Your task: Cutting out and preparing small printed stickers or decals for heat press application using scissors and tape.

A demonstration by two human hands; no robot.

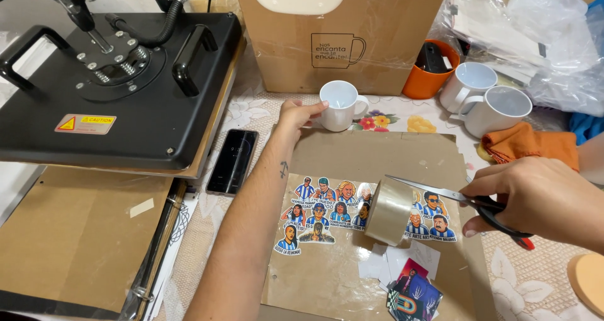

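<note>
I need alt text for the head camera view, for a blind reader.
The left hand grips a white ceramic mug; the right hand holds scissors beside a clear tape roll on a brown cardboard sheet.

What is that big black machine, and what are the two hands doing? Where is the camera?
The camera sits on the person's head and looks down, so you see their own two arms. The big black machine on the left is a heat press, a flat machine that gets hot and presses pictures onto things. The left hand touches a white mug near a cardboard box. The right hand holds scissors beside a roll of clear tape. The roll stands on a brown cardboard sheet covered with cartoon people stickers. A black phone lies next to the press. Two more white mugs, an orange cup and an orange cloth are on the right.
</note>
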